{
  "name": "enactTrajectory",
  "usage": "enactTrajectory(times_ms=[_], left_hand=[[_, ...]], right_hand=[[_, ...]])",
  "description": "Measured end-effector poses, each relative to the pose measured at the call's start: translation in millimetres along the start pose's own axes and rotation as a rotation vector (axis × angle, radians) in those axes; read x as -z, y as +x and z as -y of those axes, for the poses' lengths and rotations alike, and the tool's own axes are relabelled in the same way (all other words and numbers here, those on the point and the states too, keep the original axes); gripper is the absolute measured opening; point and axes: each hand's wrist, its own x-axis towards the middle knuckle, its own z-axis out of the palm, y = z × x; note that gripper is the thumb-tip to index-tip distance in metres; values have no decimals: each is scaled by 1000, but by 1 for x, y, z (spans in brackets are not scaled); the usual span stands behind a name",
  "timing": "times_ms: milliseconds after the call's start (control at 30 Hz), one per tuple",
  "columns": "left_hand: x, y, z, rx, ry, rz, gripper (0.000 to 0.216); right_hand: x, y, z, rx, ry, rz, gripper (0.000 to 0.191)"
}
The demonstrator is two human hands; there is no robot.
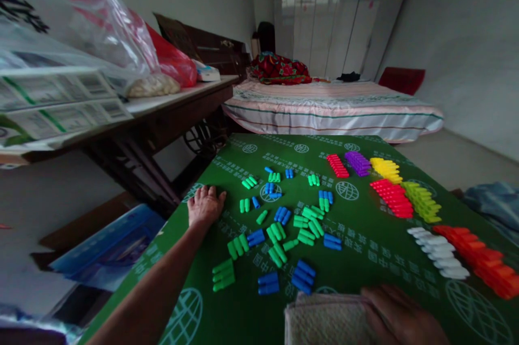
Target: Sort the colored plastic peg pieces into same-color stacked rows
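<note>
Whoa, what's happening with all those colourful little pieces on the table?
A person's left hand rests on the green table, beside loose green and blue pieces scattered in small bunches. The right hand lies on a folded towel at the near edge. Farther right, neat rows of red, purple, yellow, white and orange pieces lie grouped by colour. Neither hand holds a piece.

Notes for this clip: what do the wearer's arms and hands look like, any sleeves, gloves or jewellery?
No gloves on either hand. The left hand shows no ring, and the left forearm is sleeveless as far as the frame reaches, with no watch or band. The right hand is cut off by the bottom edge; no ring shows.
</note>
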Motion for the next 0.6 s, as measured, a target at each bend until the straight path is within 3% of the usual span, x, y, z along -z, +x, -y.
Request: enactTrajectory(times_ms=[167,367,600], left_hand=[[-1,0,0,2,23,-6,62],[0,-1,-1,9,30,-12,62],[0,-4,-2,-1,36,-34,59]], right_hand=[[2,52,11,-206,65,78,26],[-11,116,8,-254,129,250,22],[-39,146,-2,-351,24,340,29]])
